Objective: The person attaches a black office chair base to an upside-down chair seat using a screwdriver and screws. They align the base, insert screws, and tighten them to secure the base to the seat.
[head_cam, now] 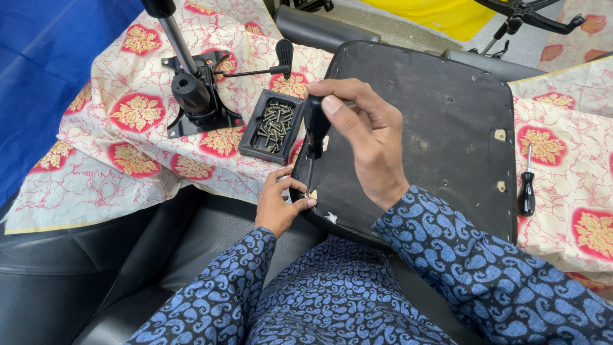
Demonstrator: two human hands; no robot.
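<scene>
A black chair seat base (440,128) lies upside down in front of me, its underside up. My right hand (364,137) grips a black-handled screwdriver (315,128) held upright, its tip down at the near left corner of the seat. My left hand (280,206) pinches that corner, fingertips right beside the screwdriver tip and a small pale tab there. Both forearms wear blue patterned sleeves.
A black tray of screws (271,124) sits left of the seat on a cream cloth with red and gold flowers. A chair tilt mechanism with gas cylinder (195,96) stands farther left. A second screwdriver (527,185) lies at right. A chair star base (530,13) is at top right.
</scene>
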